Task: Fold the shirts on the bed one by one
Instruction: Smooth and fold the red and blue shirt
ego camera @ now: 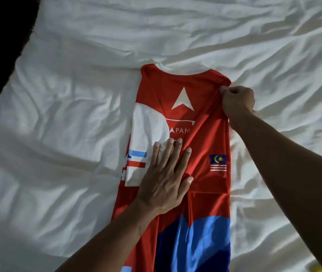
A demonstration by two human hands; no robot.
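The red shirt [201, 122] lies lengthwise down the middle of the bed [77, 95], its collar end away from me and its hem running off the near edge of my view. Both sides are folded inward, so it forms a long narrow panel. A white arrowhead logo [183, 100] sits high on the chest, with a white bar and the letters "PAN" showing beneath it; the rest of the word is covered by a fold. A white sleeve [148, 130] with light blue and red stripes lies folded across the left part. On the right side there is a small flag patch [218, 162] with a crescent, a star and red and white stripes. Toward the hem the cloth turns light blue and then dark blue in wavy bands.

My left hand [166, 179] lies flat on the middle of the shirt, fingers [168, 154] stretched out and slightly spread, pressing down where the white sleeve meets the red cloth. My right hand [237, 102] is at the shirt's far right shoulder, fingers curled together and pinching the folded edge of the cloth there.

The white sheet [273, 46] beneath is creased all over. A small yellow thing [317, 268] shows at the bottom right corner, too cut off to identify.
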